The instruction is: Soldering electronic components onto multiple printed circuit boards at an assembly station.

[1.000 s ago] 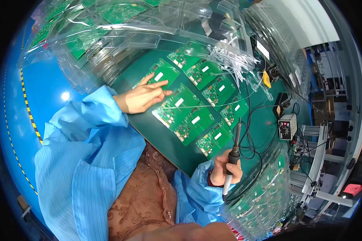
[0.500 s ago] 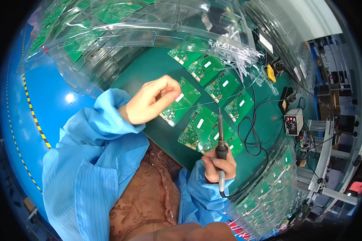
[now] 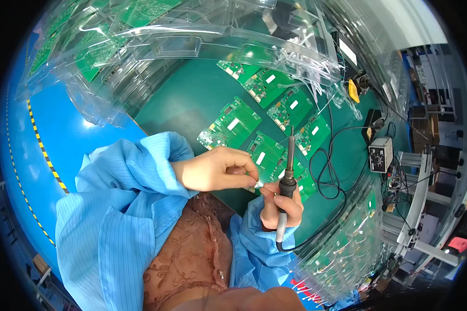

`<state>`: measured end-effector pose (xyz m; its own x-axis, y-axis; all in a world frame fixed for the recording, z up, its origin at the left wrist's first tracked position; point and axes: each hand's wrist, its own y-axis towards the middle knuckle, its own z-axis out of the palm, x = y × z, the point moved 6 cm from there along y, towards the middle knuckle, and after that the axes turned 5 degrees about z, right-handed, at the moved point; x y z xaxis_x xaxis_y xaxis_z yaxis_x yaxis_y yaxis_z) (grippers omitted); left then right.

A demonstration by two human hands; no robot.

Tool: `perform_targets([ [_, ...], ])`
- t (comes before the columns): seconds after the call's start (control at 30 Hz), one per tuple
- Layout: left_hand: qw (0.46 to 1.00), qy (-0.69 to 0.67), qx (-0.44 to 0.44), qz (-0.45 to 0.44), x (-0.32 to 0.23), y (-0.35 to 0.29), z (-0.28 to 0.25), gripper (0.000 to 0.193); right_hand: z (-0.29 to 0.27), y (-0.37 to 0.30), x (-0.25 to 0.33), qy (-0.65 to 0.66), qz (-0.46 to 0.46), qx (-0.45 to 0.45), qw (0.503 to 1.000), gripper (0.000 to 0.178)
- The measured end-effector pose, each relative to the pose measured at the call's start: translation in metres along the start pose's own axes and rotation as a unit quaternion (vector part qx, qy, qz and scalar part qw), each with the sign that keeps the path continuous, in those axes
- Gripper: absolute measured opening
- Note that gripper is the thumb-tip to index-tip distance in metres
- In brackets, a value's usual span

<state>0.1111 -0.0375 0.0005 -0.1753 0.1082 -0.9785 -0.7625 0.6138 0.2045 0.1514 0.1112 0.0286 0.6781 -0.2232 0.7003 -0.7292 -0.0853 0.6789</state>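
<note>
My right hand [image 3: 281,207] is wrapped round a soldering iron [image 3: 287,181], its tip pointing up and away from me. Beside it, my left hand [image 3: 220,170] has thumb and fingers closed in a pinch, almost touching the right fingertips. A small whitish thing [image 3: 259,184] shows between the two hands; its kind is too small to make out. Under and beyond the hands lie several green circuit boards with white labels, among them a board [image 3: 233,123] at the left and one [image 3: 269,154] partly hidden by my hands.
Clear plastic trays [image 3: 171,46] with boards are stacked at the far left. A soldering station [image 3: 380,154] stands right, near a looped black cable [image 3: 324,166]. Another tray of wired boards [image 3: 342,254] lies near right. White wires and a yellow piece [image 3: 353,91] lie at the back.
My left hand has come down and right, from above the left board to my right fingertips. The left board has shifted slightly. The soldering iron has tilted a little and stays in my right hand.
</note>
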Motion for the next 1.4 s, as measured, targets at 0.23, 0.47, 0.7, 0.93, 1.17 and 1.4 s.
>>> perform_targets([
  [0.23,0.997,-0.034,-0.065,-0.008,-0.005,0.008,-0.043,0.011,0.004,0.003,0.002,-0.006,-0.028,0.015,0.999,0.042],
  [0.47,0.756,0.599,-0.158,0.213,-0.027,-0.022,-0.095,0.015,-0.013,0.005,0.001,-0.034,-0.124,0.121,0.984,0.032],
  [0.7,0.845,0.515,-0.102,0.101,0.015,-0.039,-0.073,0.009,0.001,0.008,-0.017,-0.020,0.121,0.043,0.992,0.027],
  [0.93,0.895,0.433,-0.106,0.033,0.028,-0.029,-0.074,0.008,0.030,0.018,-0.021,-0.059,0.105,0.055,0.991,0.020],
  [1.17,0.866,0.488,-0.102,0.039,0.026,-0.026,-0.075,0.009,0.042,0.020,-0.030,-0.106,0.127,0.081,0.983,0.022],
  [1.4,0.879,0.469,-0.081,0.025,0.031,-0.025,-0.074,0.012,0.050,0.015,-0.035,-0.108,0.105,0.108,0.983,0.023],
])
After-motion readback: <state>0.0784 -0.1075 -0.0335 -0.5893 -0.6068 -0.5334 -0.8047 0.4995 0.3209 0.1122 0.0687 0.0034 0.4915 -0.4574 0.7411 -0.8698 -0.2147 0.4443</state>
